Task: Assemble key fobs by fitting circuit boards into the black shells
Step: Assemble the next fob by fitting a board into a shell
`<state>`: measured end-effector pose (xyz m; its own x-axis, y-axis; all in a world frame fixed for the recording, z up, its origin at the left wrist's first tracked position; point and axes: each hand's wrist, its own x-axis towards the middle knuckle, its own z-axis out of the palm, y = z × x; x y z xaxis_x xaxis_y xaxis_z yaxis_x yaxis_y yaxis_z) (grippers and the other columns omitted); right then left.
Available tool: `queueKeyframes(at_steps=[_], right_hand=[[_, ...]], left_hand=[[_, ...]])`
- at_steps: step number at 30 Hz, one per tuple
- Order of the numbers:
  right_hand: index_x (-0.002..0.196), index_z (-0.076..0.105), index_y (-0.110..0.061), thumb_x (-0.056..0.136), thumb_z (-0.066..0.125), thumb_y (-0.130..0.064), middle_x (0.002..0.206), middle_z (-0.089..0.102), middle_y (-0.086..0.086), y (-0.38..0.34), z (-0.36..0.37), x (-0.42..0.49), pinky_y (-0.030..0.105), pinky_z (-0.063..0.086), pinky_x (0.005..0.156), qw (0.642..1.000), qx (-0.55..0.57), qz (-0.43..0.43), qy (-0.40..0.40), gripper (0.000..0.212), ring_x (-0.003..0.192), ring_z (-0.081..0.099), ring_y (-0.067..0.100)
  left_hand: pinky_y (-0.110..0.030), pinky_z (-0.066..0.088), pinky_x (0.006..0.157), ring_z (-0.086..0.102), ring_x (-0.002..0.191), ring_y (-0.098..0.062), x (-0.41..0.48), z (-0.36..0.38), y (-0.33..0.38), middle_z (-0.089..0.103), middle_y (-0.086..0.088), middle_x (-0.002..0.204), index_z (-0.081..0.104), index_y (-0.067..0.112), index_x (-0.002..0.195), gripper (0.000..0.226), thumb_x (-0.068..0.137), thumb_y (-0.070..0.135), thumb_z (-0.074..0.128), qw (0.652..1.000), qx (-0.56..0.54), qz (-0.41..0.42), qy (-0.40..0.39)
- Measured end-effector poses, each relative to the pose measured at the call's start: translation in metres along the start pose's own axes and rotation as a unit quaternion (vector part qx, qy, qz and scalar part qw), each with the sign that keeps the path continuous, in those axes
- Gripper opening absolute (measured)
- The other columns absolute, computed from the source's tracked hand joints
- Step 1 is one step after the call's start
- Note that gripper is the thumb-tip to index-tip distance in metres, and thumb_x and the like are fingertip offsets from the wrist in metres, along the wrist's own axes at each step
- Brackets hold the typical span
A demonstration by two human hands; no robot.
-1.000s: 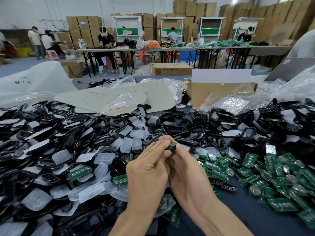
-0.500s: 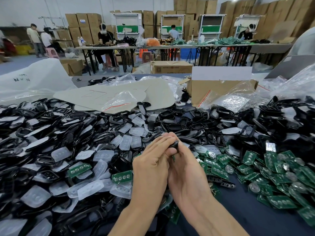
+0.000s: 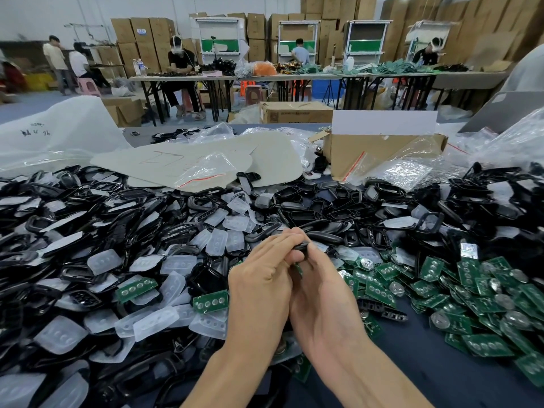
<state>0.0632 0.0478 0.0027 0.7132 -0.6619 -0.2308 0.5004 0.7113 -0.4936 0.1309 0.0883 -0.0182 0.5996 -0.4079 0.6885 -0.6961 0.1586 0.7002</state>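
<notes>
Over cluttered table (image 3: 412, 363), left hand (image 3: 259, 293) and right hand (image 3: 323, 301) pinch one black shell (image 3: 301, 246).

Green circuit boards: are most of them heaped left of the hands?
No, the main heap of green circuit boards lies right of the hands; black shells crowd the left.

left forearm (image 3: 226, 375): bare, rises from the bottom edge, angled up and to the right.
left hand (image 3: 259, 285): back toward the camera, fingers held together, tips curled onto a black shell (image 3: 302, 246).
right forearm (image 3: 365, 375): bare, enters from the lower right, angled up and to the left.
right hand (image 3: 322, 293): pressed against the left hand, fingers curled round the same shell from the right.
</notes>
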Motion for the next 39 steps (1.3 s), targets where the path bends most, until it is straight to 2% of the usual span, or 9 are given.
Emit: queueKeyframes(at_steps=[4,8,10,16,23,29,31,35,39], right_hand=[[0.127,0.069,-0.006,0.092,0.057,-0.028,0.126,0.071,0.013,0.001,0.0,0.001,0.033,0.048,0.104,1.0,-0.011,-0.001,0.0,0.043,0.119,0.067,0.021],[0.123,0.072,-0.007,0.082,0.062,-0.031,0.127,0.069,0.012,-0.005,-0.001,0.0,0.029,0.061,0.083,1.0,-0.008,-0.003,-0.01,0.049,0.111,0.068,0.02],[0.122,0.073,-0.009,0.089,0.059,-0.031,0.123,0.071,0.012,-0.007,-0.002,0.0,0.028,0.062,0.074,1.0,-0.015,-0.001,-0.019,0.042,0.103,0.071,0.019],[0.12,0.073,-0.006,0.105,0.047,-0.021,0.121,0.073,0.012,-0.014,-0.005,0.003,0.025,0.058,0.091,1.0,-0.015,-0.013,-0.017,0.033,0.113,0.068,0.017],[0.106,0.08,-0.01,0.103,0.052,-0.018,0.109,0.076,0.008,-0.02,-0.007,0.002,0.022,0.059,0.077,0.999,-0.026,-0.01,-0.032,0.03,0.089,0.072,0.013],[0.111,0.078,-0.013,0.095,0.06,-0.023,0.116,0.075,0.009,-0.02,-0.009,0.004,0.029,0.055,0.091,0.996,-0.06,-0.022,-0.055,0.026,0.102,0.073,0.017],[0.112,0.078,-0.019,0.089,0.064,-0.029,0.118,0.075,0.006,-0.02,-0.009,0.005,0.032,0.054,0.094,0.992,-0.101,-0.039,-0.066,0.029,0.11,0.071,0.019],[0.109,0.076,-0.04,0.095,0.06,-0.034,0.111,0.077,-0.004,-0.018,-0.013,0.006,0.023,0.056,0.081,0.943,-0.303,-0.125,-0.06,0.022,0.098,0.073,0.014],[0.111,0.073,-0.046,0.088,0.065,-0.031,0.094,0.074,-0.01,-0.016,-0.013,0.006,0.018,0.054,0.073,0.908,-0.375,-0.163,-0.093,0.029,0.08,0.069,0.009]], left_hand=[[-0.034,0.057,0.094,0.069,0.106,-0.001,0.001,-0.001,0.001,0.072,0.017,0.111,0.076,0.026,0.108,0.056,0.08,-0.019,0.061,1.0,-0.004,-0.014,-0.007],[-0.031,0.055,0.096,0.067,0.108,0.001,0.004,-0.003,0.007,0.072,0.022,0.112,0.072,0.036,0.109,0.05,0.087,-0.009,0.066,0.997,-0.051,-0.036,-0.034],[-0.027,0.054,0.094,0.067,0.106,0.003,0.006,-0.004,0.009,0.072,0.023,0.112,0.071,0.041,0.109,0.044,0.089,0.001,0.069,0.996,-0.054,-0.049,-0.046],[-0.004,0.044,0.087,0.063,0.104,0.011,0.01,-0.013,0.01,0.067,0.035,0.109,0.062,0.057,0.111,0.05,0.091,0.01,0.066,0.995,-0.032,-0.052,-0.077],[-0.006,0.046,0.087,0.064,0.104,0.01,0.01,-0.015,0.006,0.067,0.03,0.114,0.064,0.045,0.112,0.05,0.094,-0.001,0.062,0.996,-0.016,-0.034,-0.086],[-0.003,0.045,0.076,0.064,0.087,0.013,0.01,-0.014,0.003,0.07,0.029,0.097,0.066,0.041,0.111,0.045,0.095,0.0,0.061,0.996,-0.011,-0.042,-0.084],[-0.004,0.042,0.063,0.061,0.067,0.007,0.012,-0.016,0.002,0.071,0.026,0.082,0.07,0.043,0.105,0.035,0.096,0.01,0.063,0.993,-0.035,-0.095,-0.064],[-0.013,0.051,0.064,0.068,0.075,-0.002,0.021,-0.024,0.002,0.076,0.011,0.087,0.073,0.03,0.098,0.012,0.097,0.024,0.063,0.971,-0.141,-0.193,-0.018],[-0.019,0.052,0.057,0.062,0.062,-0.008,0.025,-0.028,0.003,0.074,0.001,0.078,0.078,0.023,0.09,0.024,0.088,0.041,0.062,0.952,-0.188,-0.236,-0.059]])
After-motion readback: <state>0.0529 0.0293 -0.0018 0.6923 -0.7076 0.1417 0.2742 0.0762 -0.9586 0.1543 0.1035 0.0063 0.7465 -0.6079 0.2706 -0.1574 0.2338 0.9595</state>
